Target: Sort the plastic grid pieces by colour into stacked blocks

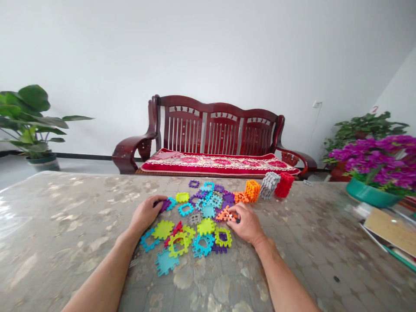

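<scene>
My left hand [147, 214] is closed at the left side of the pile, its fingers bent over the edge of a purple interlocking building tile [165, 204]. Between thumb and fingers, my right hand [247, 223] pinches an orange building tile [224, 214] at the pile's right side. Loose notched tiles lie spread between the hands: a lime green tile [206, 226], a blue tile with a cut-out [196, 251], a grey window tile [194, 218], a red piece [177, 228] and several more, some overlapping. A solid light-blue tile [166, 262] lies nearest me.
Behind my right hand stand an orange stack [252, 191], a grey stack [270, 185] and a red stack [284, 185] of tiles. A teal flowerpot [373, 193] and a brown board [390, 227] sit at the right. Beyond the table [81, 208] is a wooden bench [224, 130].
</scene>
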The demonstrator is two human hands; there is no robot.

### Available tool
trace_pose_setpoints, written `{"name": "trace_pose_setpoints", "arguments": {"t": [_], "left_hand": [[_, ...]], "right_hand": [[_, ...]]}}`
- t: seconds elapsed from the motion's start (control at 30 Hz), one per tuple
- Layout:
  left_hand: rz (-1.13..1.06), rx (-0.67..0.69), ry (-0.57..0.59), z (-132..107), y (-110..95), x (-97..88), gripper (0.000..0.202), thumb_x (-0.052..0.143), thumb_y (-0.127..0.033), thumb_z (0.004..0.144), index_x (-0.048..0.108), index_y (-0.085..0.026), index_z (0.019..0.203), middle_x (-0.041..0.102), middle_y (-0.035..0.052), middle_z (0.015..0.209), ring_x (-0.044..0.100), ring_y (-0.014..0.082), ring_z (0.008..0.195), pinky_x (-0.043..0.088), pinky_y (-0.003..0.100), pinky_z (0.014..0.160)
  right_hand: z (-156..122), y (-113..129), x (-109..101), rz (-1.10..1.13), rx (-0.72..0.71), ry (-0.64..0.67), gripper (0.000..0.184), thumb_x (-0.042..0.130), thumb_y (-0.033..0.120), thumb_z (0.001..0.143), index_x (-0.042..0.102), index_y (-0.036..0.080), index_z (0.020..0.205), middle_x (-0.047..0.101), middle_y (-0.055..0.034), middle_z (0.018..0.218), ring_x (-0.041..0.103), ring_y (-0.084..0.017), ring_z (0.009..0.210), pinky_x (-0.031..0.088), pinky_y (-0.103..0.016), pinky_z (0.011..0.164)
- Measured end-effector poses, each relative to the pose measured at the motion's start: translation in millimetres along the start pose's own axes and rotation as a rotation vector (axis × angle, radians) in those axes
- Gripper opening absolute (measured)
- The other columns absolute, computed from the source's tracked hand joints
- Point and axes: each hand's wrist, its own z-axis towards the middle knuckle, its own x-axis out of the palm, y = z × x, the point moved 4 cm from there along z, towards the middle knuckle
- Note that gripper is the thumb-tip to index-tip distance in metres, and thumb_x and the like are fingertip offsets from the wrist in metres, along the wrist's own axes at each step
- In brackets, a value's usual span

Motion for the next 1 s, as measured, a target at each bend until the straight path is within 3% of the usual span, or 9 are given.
{"name": "trace_pose_setpoints", "arguments": {"t": [0.13,0.33,0.47,0.57,0.67,0.77,1.0], "left_hand": [[0.006,-0.007,0.002,-1,-2,-1.0,0.037,0.045,-0.034,0.082,0.072,-0.024,0.106,0.074,0.0022,0.109,0.066,0.0219,0.103,0.048,0.031,0.091],[0.026,-0.018,0.003,0,-2,-1.3,0.036,0.046,-0.034,0.083,0.072,-0.026,0.106,0.075,0.0015,0.109,0.066,0.0213,0.101,0.048,0.03,0.09],[0.021,-0.008,0.0,1,-4,-2.6,0.036,0.047,-0.033,0.082,0.073,-0.025,0.104,0.075,0.0018,0.109,0.066,0.0218,0.101,0.048,0.031,0.092],[0.007,-0.002,-0.012,0,-5,-3.6,0.035,0.048,-0.033,0.081,0.074,-0.026,0.102,0.075,0.0014,0.108,0.067,0.022,0.1,0.048,0.031,0.093],[-0.001,0.002,-0.031,0,-4,-3.9,0.034,0.049,-0.033,0.08,0.074,-0.026,0.101,0.076,0.0006,0.106,0.067,0.0216,0.098,0.049,0.031,0.093],[0.003,0.007,-0.028,1,-2,-2.6,0.035,0.048,-0.033,0.08,0.074,-0.026,0.102,0.076,0.0009,0.107,0.067,0.0214,0.099,0.049,0.031,0.093],[0.002,0.008,-0.017,1,1,-0.9,0.037,0.046,-0.035,0.081,0.073,-0.025,0.103,0.075,0.0021,0.108,0.066,0.0222,0.1,0.049,0.032,0.093]], "right_hand": [[0,-3,1,-0.026,-0.019,-0.025,0.027,0.066,0.013,0.075,0.069,0.026,0.098,0.067,-0.0022,0.097,0.063,-0.019,0.089,0.049,-0.03,0.079],[1,-9,3,0.082,-0.009,-0.118,0.016,0.062,0.014,0.078,0.071,0.024,0.088,0.068,-0.0016,0.085,0.062,-0.016,0.073,0.048,-0.028,0.07],[4,-18,-4,0.21,0.044,-0.314,0.007,0.064,0.026,0.079,0.069,0.022,0.082,0.066,-0.0028,0.082,0.06,-0.016,0.069,0.049,-0.027,0.066],[6,-34,-14,0.226,0.17,-0.512,0.018,0.064,0.037,0.08,0.069,0.02,0.081,0.066,-0.0038,0.079,0.059,-0.016,0.066,0.05,-0.029,0.066],[6,-50,-22,0.207,0.26,-0.622,0.026,0.061,0.043,0.08,0.07,0.019,0.084,0.067,-0.0062,0.082,0.06,-0.017,0.069,0.051,-0.031,0.069],[6,-59,-27,0.187,0.279,-0.661,0.028,0.059,0.043,0.08,0.07,0.018,0.086,0.068,-0.0078,0.085,0.061,-0.018,0.071,0.051,-0.032,0.072],[12,-61,-25,0.064,0.298,-0.622,0.024,0.057,0.041,0.08,0.069,0.02,0.079,0.069,-0.0067,0.082,0.06,-0.021,0.075,0.047,-0.034,0.076]]}}
